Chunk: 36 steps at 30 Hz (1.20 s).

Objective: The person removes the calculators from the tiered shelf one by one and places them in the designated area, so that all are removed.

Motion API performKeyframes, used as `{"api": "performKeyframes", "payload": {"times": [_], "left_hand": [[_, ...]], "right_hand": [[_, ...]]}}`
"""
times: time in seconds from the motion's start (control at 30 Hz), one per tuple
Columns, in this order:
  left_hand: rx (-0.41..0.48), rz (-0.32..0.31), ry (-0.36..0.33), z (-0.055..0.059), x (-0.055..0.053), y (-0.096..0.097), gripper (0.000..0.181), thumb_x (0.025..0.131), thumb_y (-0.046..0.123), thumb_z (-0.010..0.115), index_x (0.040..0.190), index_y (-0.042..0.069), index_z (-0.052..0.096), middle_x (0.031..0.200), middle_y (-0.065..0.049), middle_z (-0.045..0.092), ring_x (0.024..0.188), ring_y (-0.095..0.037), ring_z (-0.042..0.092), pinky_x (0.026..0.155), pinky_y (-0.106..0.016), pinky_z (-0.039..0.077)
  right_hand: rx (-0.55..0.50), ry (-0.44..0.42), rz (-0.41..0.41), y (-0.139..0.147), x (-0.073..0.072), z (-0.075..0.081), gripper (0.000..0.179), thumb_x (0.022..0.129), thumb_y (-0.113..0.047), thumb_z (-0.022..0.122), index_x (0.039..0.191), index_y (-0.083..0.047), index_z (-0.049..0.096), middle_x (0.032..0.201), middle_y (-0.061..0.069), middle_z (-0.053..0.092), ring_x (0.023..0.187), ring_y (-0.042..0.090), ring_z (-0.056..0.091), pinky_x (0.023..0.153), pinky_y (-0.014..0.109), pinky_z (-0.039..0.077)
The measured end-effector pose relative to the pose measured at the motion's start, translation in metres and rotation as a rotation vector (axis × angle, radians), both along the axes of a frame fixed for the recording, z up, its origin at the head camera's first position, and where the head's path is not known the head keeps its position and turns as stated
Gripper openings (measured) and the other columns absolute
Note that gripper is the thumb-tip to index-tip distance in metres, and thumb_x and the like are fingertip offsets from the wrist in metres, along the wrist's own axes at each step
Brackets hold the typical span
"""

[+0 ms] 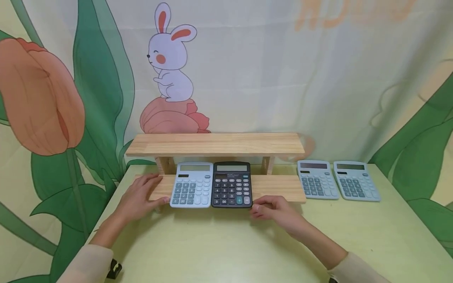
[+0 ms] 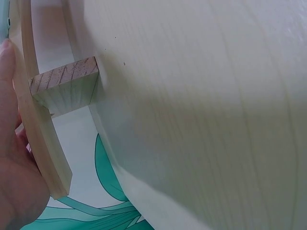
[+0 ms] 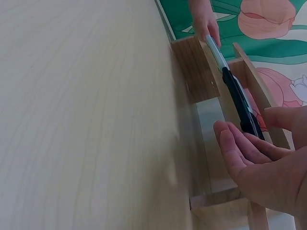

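Left hand (image 1: 141, 198) out at the near side of the rack, fingers spread and relaxed over the left end of the lower board (image 1: 277, 188), thumb reaching to the edge of a pale blue calculator (image 1: 192, 184), gripping nothing. That calculator sits on the lower board, screen end up by the upper board (image 1: 216, 144), and its bottom edge looks to poke out past the front. Tucked right against it, the black calculator (image 1: 231, 184), same pose, same apparent overhang! And there's the danger, I'd say: a downward push on those front ends could tip either one off onto the table (image 1: 212, 243). Squeeze inward too hard and one might ride up over its neighbour, or twist askew. Now the right hand (image 1: 277, 214), fingers loosely bent at the black one's lower right corner, thumb apart in the wrist view, no grip on it; whether skin meets plastic, I can't tell. A sideways nudge there could shove the pair leftward. Farther right, two more calculators (image 1: 318, 179) wait beyond the rack, side by side, well clear of trouble.
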<state>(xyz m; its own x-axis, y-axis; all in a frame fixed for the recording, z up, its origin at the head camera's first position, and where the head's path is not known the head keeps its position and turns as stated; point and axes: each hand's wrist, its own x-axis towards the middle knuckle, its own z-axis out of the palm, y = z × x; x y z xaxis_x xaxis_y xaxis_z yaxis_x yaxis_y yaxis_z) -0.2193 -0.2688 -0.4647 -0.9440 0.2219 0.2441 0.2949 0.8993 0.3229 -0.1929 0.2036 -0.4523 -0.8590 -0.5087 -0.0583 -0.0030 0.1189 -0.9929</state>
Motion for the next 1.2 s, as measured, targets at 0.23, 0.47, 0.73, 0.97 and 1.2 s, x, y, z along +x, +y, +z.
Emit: {"api": "performKeyframes", "payload": {"times": [0.23, 0.47, 0.73, 0.97, 1.2], "left_hand": [[0.003, -0.007, 0.01, 0.0, 0.001, -0.002, 0.093, 0.091, 0.063, 0.076, 0.157, 0.003, 0.05, 0.161, -0.02, 0.043, 0.146, -0.043, 0.038, 0.113, -0.068, 0.037], [0.005, -0.012, 0.019, -0.001, 0.0, -0.002, 0.092, 0.091, 0.063, 0.076, 0.157, 0.003, 0.05, 0.16, -0.02, 0.044, 0.146, -0.043, 0.039, 0.113, -0.067, 0.038], [0.003, -0.009, 0.015, -0.001, 0.0, -0.002, 0.092, 0.091, 0.062, 0.076, 0.157, 0.003, 0.05, 0.16, -0.02, 0.044, 0.146, -0.043, 0.038, 0.114, -0.067, 0.037], [-0.011, -0.01, 0.017, -0.002, -0.001, -0.002, 0.092, 0.091, 0.063, 0.075, 0.157, 0.003, 0.05, 0.16, -0.02, 0.044, 0.146, -0.043, 0.039, 0.114, -0.067, 0.038], [-0.01, -0.014, 0.032, -0.003, 0.0, -0.002, 0.093, 0.091, 0.064, 0.075, 0.156, 0.003, 0.05, 0.16, -0.02, 0.044, 0.146, -0.042, 0.039, 0.113, -0.067, 0.038]], "right_hand": [[-0.024, -0.088, -0.04, -0.015, -0.001, -0.004, 0.04, 0.109, -0.017, 0.06, 0.128, 0.019, 0.06, 0.119, 0.033, 0.071, 0.107, 0.04, 0.075, 0.099, 0.05, 0.057], [-0.072, -0.15, -0.071, -0.025, 0.0, -0.012, 0.04, 0.112, -0.02, 0.056, 0.125, 0.017, 0.062, 0.116, 0.029, 0.074, 0.108, 0.042, 0.075, 0.097, 0.049, 0.059], [-0.097, -0.168, -0.073, -0.022, 0.002, -0.014, 0.03, 0.112, -0.016, 0.055, 0.12, 0.011, 0.065, 0.114, 0.027, 0.075, 0.106, 0.039, 0.076, 0.097, 0.049, 0.059], [-0.087, -0.167, -0.061, -0.009, 0.01, -0.018, 0.034, 0.112, -0.016, 0.055, 0.124, 0.014, 0.064, 0.112, 0.026, 0.076, 0.103, 0.035, 0.077, 0.095, 0.047, 0.06], [-0.1, -0.173, -0.059, 0.005, 0.022, -0.021, 0.036, 0.111, -0.015, 0.056, 0.125, 0.018, 0.061, 0.114, 0.028, 0.075, 0.104, 0.037, 0.076, 0.095, 0.047, 0.06]]}}
